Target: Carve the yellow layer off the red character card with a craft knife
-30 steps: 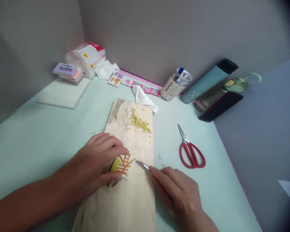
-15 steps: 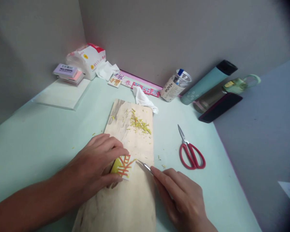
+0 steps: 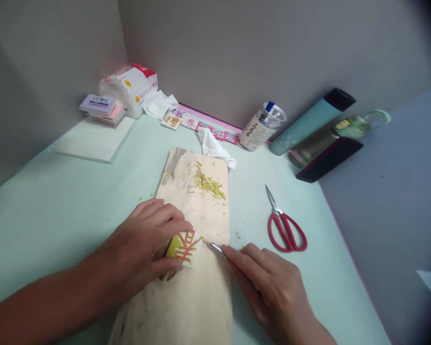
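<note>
A small carving block (image 3: 185, 250) with a yellow and white face and an orange-red character lies on the wooden board (image 3: 201, 302). My left hand (image 3: 154, 239) grips it from the left, thumb at its near edge and fingers at its far edge. In my right hand (image 3: 269, 282) is a slim silver carving knife (image 3: 217, 247), held like a pen. Its tip is at the block's right corner, by the end of an orange stroke. Yellow shavings (image 3: 209, 184) lie heaped on the far part of the board.
Red-handled scissors (image 3: 286, 230) lie right of the board. Behind it are a crumpled tissue (image 3: 215, 148), a row of lettered blocks (image 3: 201, 125) and a plastic cup (image 3: 260, 127). Bottles (image 3: 312, 122) and a dark phone-like slab (image 3: 329, 160) stand back right; a tissue pack (image 3: 129, 88) sits back left.
My right hand and the knife have shifted very slightly, with the tip still at the block's right corner. My left hand keeps its hold on the block.
</note>
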Motion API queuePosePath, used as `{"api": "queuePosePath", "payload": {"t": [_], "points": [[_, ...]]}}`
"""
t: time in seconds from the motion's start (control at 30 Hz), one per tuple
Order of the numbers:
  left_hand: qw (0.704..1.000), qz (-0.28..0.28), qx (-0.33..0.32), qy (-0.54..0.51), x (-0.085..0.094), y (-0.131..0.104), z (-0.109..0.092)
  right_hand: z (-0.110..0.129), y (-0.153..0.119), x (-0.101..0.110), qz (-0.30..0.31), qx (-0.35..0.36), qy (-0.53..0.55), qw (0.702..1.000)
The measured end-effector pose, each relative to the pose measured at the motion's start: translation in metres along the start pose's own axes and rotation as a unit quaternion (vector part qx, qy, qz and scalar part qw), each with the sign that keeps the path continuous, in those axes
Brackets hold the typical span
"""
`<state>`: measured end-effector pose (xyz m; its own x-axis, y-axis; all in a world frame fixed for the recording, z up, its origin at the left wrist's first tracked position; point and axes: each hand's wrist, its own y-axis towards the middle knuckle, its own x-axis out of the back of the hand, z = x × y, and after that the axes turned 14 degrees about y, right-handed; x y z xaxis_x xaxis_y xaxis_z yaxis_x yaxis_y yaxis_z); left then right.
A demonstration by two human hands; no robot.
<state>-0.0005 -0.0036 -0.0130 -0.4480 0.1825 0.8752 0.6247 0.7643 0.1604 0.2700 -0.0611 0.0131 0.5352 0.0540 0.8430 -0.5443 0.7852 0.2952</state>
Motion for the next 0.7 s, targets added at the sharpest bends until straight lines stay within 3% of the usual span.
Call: {"api": "queuePosePath", "payload": {"t": [0.23, 0.43, 0.7], "points": [[1.000, 0.009, -0.019, 0.005, -0.001, -0.001, 0.005, 0.003, 0.019, 0.016, 0.057, 0.009, -0.027, 0.998], [1.000, 0.011, -0.012, -0.001, 0.001, 0.000, 0.003, 0.015, 0.010, 0.004, 0.009, 0.084, -0.128, 0.988], [1.000, 0.014, -0.018, -0.006, 0.002, 0.000, 0.003, 0.024, 0.005, -0.009, -0.017, 0.096, -0.199, 0.975]]}}
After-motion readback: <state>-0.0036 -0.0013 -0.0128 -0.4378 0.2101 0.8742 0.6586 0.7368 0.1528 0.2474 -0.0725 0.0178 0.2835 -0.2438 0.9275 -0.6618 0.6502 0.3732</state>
